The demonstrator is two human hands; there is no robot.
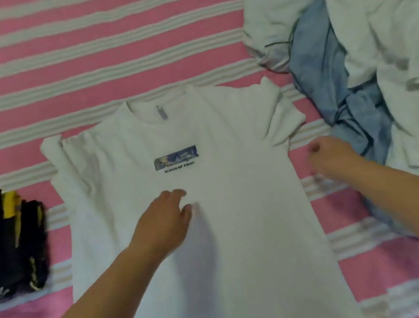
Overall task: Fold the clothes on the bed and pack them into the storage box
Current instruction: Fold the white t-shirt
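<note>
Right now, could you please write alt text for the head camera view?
A white T-shirt lies flat, print up, on a pink-striped bed; the left hand is over its middle, the right hand at its edge. Dark folded clothes sit left, rumpled bedding right.

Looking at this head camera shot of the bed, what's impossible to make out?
- Storage box: not in the head view.
- White T-shirt: hem cut off by the bottom edge.
- Right hand: motion-blurred, grip unclear.
- Dark folded stack: blurred, cropped at the left edge; items uncountable.
- Clothes pile: crumpled and overlapping.
</note>
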